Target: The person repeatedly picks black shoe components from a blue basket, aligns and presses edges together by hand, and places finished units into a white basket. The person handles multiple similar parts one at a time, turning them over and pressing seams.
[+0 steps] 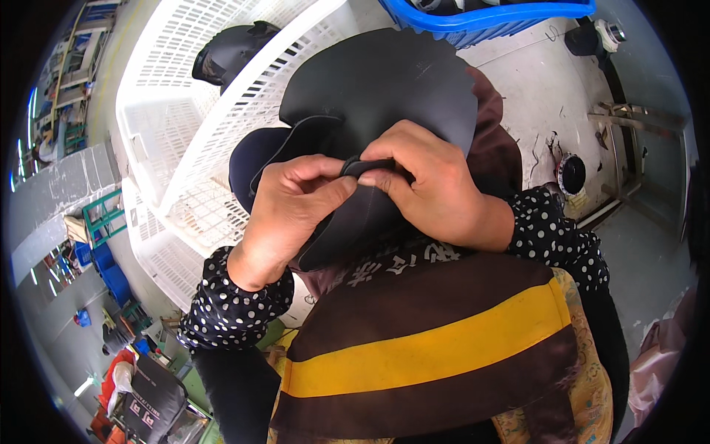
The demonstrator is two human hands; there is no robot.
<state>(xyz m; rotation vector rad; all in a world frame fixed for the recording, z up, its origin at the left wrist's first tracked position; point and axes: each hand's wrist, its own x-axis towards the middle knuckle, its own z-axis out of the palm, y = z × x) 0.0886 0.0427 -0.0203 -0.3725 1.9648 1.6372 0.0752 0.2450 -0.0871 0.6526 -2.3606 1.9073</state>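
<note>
My left grip (pixel 285 203) and right grip (pixel 440 185) are both pinched closed on a small black strip (pixel 376 167), right between them. The big black sheet (pixel 377 85) spreads under and beyond them. From here, I think I'm fitting edges together; next needs a tight pinch and little pushes.

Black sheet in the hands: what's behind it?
Behind the black sheet, the white basket shows at left, a blue basket beyond the top and brown cloth at right. What lies directly behind its middle is covered and cannot be seen.
</note>
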